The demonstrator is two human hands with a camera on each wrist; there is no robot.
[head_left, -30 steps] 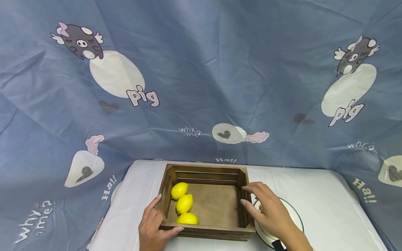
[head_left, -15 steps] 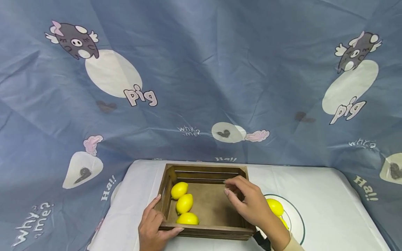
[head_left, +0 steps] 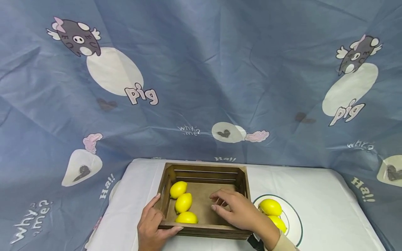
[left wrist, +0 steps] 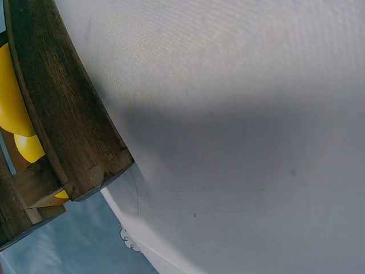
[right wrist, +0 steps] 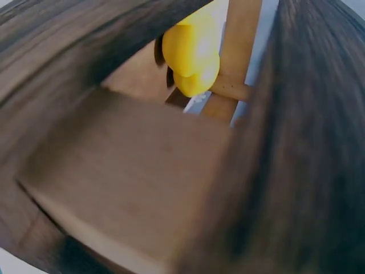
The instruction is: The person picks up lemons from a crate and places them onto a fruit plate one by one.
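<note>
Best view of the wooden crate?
Head: the crate shows nearly whole, with the left hand and right hand covering parts. Left wrist: only a cropped portion at the left edge. Right wrist: close-up, partly blurred, cut off.

crate (head_left: pixel 204 231) — grained wood, matt; lemons (head_left: pixel 183 203) — smooth, slightly glossy
</note>
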